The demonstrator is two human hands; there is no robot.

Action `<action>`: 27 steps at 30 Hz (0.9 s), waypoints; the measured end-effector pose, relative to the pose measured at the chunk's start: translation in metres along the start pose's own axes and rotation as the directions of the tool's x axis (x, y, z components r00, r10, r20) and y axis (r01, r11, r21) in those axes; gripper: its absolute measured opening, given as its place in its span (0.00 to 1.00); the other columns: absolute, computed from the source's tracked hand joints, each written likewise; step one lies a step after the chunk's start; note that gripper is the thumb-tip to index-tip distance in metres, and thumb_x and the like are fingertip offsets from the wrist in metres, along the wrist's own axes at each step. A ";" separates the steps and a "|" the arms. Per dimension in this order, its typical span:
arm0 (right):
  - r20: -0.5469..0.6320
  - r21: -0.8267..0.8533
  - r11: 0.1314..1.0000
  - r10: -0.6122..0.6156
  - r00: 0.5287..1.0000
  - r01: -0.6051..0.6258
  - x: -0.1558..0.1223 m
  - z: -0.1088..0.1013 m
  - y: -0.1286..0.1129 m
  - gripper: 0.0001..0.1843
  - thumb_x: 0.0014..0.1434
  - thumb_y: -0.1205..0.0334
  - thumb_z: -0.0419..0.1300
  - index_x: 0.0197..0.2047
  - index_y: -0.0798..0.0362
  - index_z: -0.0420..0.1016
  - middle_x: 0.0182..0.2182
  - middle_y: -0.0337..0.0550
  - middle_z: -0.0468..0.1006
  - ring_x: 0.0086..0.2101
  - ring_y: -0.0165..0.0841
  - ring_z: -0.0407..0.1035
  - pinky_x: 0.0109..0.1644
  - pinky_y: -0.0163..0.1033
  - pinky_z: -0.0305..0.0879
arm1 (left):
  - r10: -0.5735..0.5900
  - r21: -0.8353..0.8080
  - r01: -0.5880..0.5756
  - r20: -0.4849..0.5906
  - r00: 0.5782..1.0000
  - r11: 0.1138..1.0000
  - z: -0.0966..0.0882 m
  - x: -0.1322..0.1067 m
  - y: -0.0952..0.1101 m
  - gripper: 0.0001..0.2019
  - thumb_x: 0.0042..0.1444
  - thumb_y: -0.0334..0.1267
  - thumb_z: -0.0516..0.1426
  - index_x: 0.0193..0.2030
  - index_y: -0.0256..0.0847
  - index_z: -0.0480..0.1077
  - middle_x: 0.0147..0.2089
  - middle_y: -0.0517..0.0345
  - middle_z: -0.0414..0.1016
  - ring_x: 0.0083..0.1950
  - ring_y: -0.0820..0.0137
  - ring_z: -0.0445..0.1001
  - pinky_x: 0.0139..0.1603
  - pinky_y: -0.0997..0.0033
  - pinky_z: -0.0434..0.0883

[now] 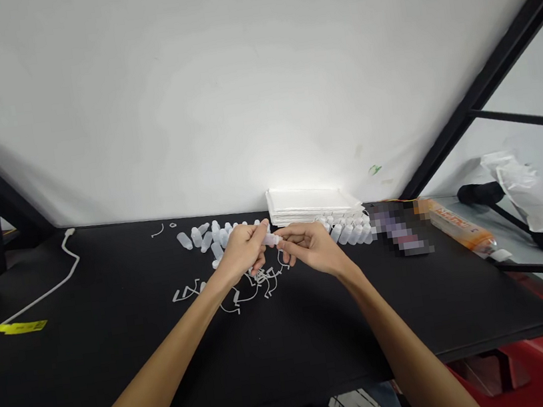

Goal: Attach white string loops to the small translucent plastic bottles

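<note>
We held a small translucent plastic bottle [270,238] at mid-table, pinched narrowly between the left hand [242,251] and the right hand [311,248], above a black table [95,349]. Beyond the hands lay a loose cluster of bottles [200,238] on the left and a tight row of bottles [349,233] on the right, near a white tray stack [312,203]. Tangled white plastic strips [257,286] lay just below the hands.

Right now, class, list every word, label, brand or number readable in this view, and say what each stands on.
Orange box: print too blurred to read.
Yellow tag: any marks too small to read.
Pixelated item: obscured, unreadable.
No text can be read.
</note>
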State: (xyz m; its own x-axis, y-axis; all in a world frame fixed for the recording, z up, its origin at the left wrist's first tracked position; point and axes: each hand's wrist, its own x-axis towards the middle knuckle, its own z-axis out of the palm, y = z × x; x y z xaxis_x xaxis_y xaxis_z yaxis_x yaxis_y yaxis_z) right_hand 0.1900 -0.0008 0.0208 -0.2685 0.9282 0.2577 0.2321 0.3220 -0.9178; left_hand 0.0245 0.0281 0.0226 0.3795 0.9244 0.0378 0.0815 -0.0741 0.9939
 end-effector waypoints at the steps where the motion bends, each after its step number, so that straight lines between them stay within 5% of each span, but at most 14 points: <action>1: -0.001 -0.008 1.000 -0.010 1.000 0.010 0.000 0.000 0.000 0.19 0.56 0.53 0.63 0.44 0.58 0.80 0.23 0.42 0.75 0.23 0.31 0.71 0.26 0.38 0.70 | 0.000 0.000 0.000 0.004 1.000 1.000 0.000 0.000 0.000 0.24 0.65 0.47 0.50 0.19 0.39 0.55 0.12 0.71 0.46 0.08 0.80 0.55 0.08 0.81 0.51; 16: 0.008 -0.018 0.995 -0.101 0.995 0.101 -0.001 0.003 0.004 0.15 0.58 0.55 0.61 0.44 0.55 0.81 0.25 0.42 0.76 0.25 0.32 0.73 0.31 0.39 0.72 | 0.017 0.066 -0.016 -0.023 1.000 0.998 -0.002 0.001 -0.004 0.23 0.65 0.46 0.48 0.20 0.39 0.59 0.09 0.69 0.49 0.08 0.78 0.56 0.08 0.79 0.51; 22: -0.031 0.111 0.988 -0.102 0.994 0.105 0.002 0.005 0.008 0.16 0.56 0.52 0.63 0.42 0.54 0.82 0.29 0.43 0.78 0.25 0.32 0.74 0.31 0.40 0.73 | 0.189 0.350 -0.147 -0.090 0.978 0.925 0.001 -0.001 -0.002 0.24 0.65 0.46 0.46 0.17 0.41 0.55 0.07 0.67 0.55 0.08 0.78 0.55 0.13 0.77 0.55; 27: -0.037 0.259 0.965 -0.034 0.999 0.042 0.001 0.004 0.000 0.16 0.51 0.53 0.67 0.40 0.54 0.83 0.27 0.43 0.78 0.26 0.33 0.74 0.33 0.42 0.75 | 0.414 0.540 -0.295 -0.111 0.903 0.788 0.003 -0.004 -0.001 0.24 0.65 0.42 0.46 0.16 0.41 0.51 0.09 0.66 0.55 0.12 0.78 0.55 0.20 0.75 0.56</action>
State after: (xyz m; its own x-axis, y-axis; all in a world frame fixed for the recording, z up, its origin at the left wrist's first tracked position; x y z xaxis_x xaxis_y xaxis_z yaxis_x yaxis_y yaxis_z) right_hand 0.1863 -0.0008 0.0201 -0.2415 0.9230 0.2996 -0.0300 0.3015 -0.9530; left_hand 0.0262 0.0235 0.0215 0.2745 0.8460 0.4572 0.4495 -0.5332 0.7167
